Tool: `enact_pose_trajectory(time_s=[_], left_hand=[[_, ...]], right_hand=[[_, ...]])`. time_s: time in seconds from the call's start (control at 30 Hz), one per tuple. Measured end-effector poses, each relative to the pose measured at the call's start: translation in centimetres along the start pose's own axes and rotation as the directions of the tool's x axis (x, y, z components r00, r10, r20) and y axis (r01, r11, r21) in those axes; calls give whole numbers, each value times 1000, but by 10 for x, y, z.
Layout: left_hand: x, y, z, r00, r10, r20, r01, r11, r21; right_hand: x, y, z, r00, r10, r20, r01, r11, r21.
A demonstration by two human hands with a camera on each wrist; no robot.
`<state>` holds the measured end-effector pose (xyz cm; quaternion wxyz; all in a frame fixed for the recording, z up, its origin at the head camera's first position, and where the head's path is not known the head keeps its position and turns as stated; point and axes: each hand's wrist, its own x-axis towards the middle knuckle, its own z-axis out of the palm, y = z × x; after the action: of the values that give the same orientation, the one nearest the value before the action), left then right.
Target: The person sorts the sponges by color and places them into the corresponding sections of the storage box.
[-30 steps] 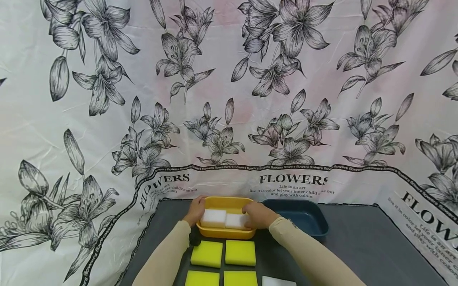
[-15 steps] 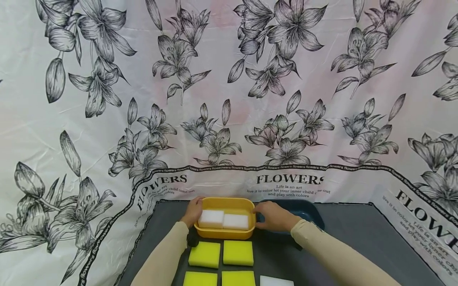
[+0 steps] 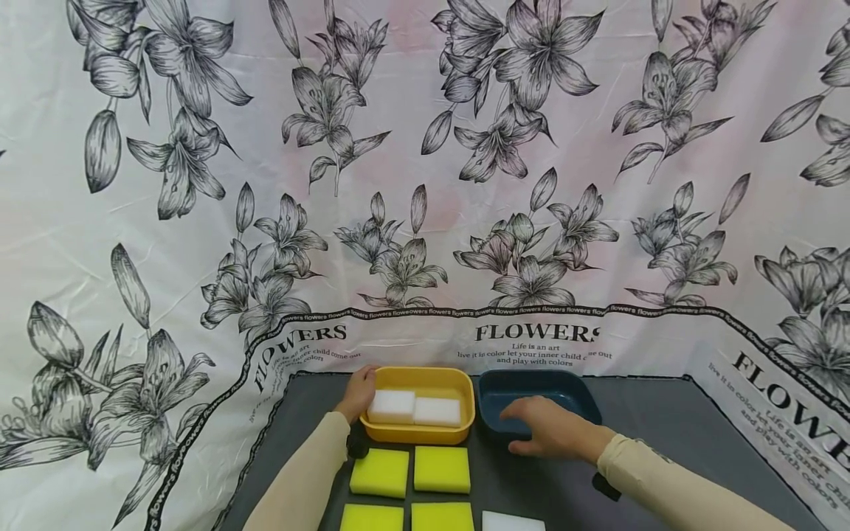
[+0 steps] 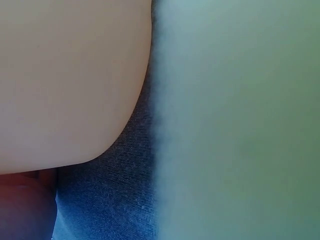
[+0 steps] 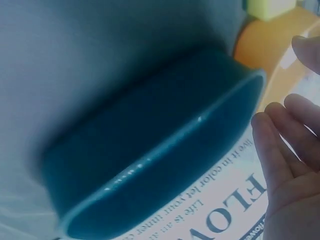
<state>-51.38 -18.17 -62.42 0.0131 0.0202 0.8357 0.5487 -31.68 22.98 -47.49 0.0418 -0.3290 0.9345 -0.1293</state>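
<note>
In the head view my left hand (image 3: 358,394) grips the left end of a yellow plastic tub (image 3: 421,435). Two white sponges lie side by side inside it, the left sponge (image 3: 392,406) nearest that hand and the right sponge (image 3: 437,412) beside it. To the right stands a dark blue plastic tub (image 3: 494,394). My right hand (image 3: 547,428) hovers over its front rim with fingers spread loosely, holding nothing. The right wrist view shows its fingers (image 5: 280,145) beside the blue tub's rim. Blurred close surfaces fill most of the left wrist view.
Several yellow sponges (image 3: 441,470) lie in rows in front of the yellow tub. A white sponge (image 3: 513,522) lies at the bottom edge. The grey table (image 3: 664,442) ends at a flower-printed curtain (image 3: 398,339) behind both tubs.
My right hand has let go of the right white sponge inside the yellow tub, passed its right rim and moved right over the blue tub. My left hand stays at the yellow tub.
</note>
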Motion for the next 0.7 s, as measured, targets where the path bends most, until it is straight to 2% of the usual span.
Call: enact_pose_trajectory(time_s=[0.1,0.17,0.33,0.47,0.53,0.6,0.7], left_hand=[[-4,4,-1,1000,16,7,-16,1000,19],[-3,4,-1,1000,6,3,-6,1000,13],[-3,4,-1,1000,-4,3,4,1000,20],[-9,10,-2,1000,24,1,-24,999,49],[-14,15,-2,1000,24,2,-24,998,50],[-13,14,-2,1000,18,4,-19,999,44],[-13,16,-3,1000,-3,6,3,999,38]], right_hand=[[-18,0,7,1000,3,9,-3,1000,18],[-29,0,13,1000,-5,13,4,999,32],[-51,-2,33,998,-57,28,54,995,89],[-61,-4,47,997,-71,38,66,989,133],[-66,-6,51,997,-47,63,36,985,170],[-69,-6,54,996,-40,83,22,978,206],[-72,4,68,993,-61,100,30,958,287]])
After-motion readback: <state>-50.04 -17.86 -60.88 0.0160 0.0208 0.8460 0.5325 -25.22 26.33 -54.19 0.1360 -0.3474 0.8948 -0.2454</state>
